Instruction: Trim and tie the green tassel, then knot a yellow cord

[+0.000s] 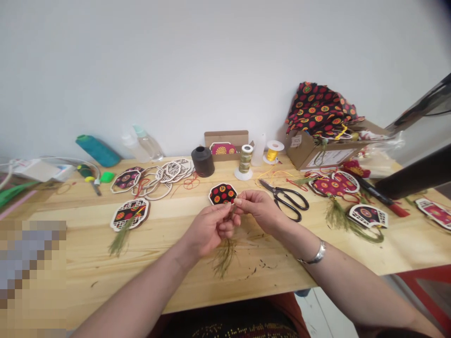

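Both hands meet over the tabletop [105, 263]: left hand [210, 228] and right hand [259, 210] each close a fingertip grip on the lower edge of the fabric ornament [222, 193], its green tassel [224, 256] dangling below. Tasselled ornaments [129, 213] lie finished nearby; bare frames [155, 180] lie unfilled.

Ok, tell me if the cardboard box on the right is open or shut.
Open: the cardboard box has patterned fabric heaped out of its top.
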{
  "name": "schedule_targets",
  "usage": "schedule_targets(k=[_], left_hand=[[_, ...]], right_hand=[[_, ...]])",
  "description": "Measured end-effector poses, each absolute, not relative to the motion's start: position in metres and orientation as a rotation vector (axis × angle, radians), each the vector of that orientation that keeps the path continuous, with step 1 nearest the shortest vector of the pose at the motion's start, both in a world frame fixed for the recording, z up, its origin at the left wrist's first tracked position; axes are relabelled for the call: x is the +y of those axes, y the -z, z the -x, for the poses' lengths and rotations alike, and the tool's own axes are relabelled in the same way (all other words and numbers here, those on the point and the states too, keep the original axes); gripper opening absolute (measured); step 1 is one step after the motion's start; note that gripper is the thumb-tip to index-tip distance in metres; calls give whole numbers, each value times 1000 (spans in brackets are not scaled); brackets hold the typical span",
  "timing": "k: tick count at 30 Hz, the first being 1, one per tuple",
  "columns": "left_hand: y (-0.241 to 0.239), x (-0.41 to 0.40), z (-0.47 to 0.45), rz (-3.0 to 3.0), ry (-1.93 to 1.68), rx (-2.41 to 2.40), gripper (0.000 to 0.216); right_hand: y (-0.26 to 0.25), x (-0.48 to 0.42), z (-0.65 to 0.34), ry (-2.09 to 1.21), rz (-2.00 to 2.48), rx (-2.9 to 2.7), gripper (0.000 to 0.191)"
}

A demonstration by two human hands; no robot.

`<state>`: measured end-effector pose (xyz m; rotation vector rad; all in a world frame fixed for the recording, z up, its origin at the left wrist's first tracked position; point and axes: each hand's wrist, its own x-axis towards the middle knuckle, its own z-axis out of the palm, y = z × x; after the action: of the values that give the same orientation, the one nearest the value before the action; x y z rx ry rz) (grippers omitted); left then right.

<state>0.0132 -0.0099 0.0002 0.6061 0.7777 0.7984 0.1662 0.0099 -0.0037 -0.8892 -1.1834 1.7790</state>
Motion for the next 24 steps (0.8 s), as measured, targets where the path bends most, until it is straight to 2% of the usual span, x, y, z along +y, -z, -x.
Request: schedule_targets(k=[14, 20, 24], left_hand=[[4, -11, -14, -666, -825, 789, 14], [3, -11, -14, -665, -874, 800, 13], [2, -10, -13, -672, -871, 786, 14]], right_hand=[[8, 10, -164, -1720, 953, -1131, 31], [13, 15, -168, -1730, 990, -1046, 46], [15, 15, -170, -1815, 914, -1138, 34]])
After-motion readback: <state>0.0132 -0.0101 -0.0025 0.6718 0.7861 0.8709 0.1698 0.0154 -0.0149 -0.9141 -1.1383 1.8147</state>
